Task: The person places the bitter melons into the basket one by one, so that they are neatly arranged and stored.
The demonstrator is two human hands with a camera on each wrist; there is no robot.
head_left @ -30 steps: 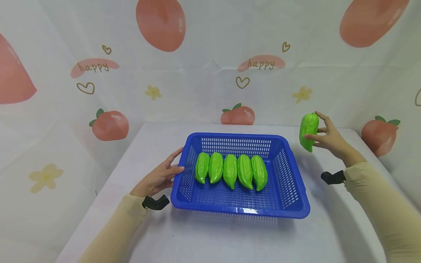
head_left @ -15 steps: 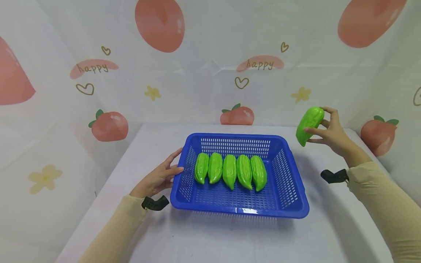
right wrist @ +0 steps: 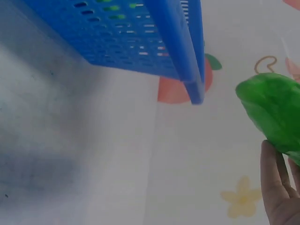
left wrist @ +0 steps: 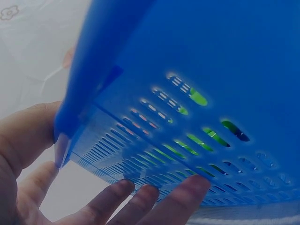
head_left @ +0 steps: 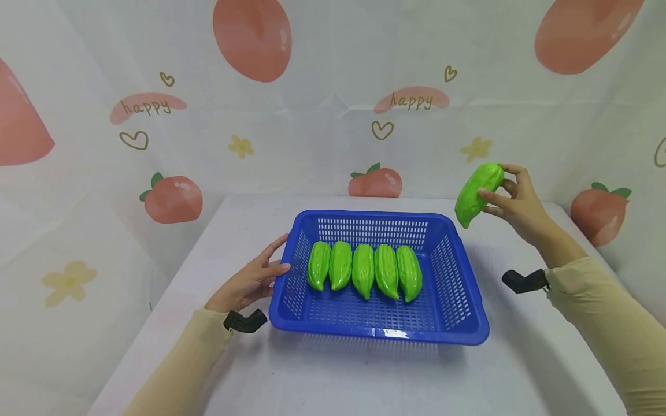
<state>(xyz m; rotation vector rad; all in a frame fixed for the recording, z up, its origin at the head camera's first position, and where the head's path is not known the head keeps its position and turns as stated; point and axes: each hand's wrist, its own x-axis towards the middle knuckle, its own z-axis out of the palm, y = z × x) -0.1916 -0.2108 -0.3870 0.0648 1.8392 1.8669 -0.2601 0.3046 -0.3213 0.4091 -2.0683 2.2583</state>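
Note:
My right hand [head_left: 520,205] pinches a glossy green bitter melon [head_left: 477,194], which tilts with its pointed end down to the left, in the air just beyond the right rear corner of the blue basket [head_left: 380,333]. In the right wrist view, the melon [right wrist: 276,110] is cut off by the right edge, above the fingers. At the basket's left side, my left hand [head_left: 252,280] holds the rim. In the left wrist view, its fingertips [left wrist: 187,192] rest against the slotted outer wall. Several similar bitter melons [head_left: 363,270] lie side by side in the basket, tips toward me.
The basket stands on a white table [head_left: 333,381]. Behind the table hangs a pale cloth [head_left: 312,127] printed with peaches, hearts and flowers. Black wrist devices [head_left: 525,281] sit by both beige sleeves [head_left: 598,323].
My right hand has raised the bitter melon and moved it left toward the basket, tilting it over from nearly upright. The left hand, the basket and the melons inside have stayed in place.

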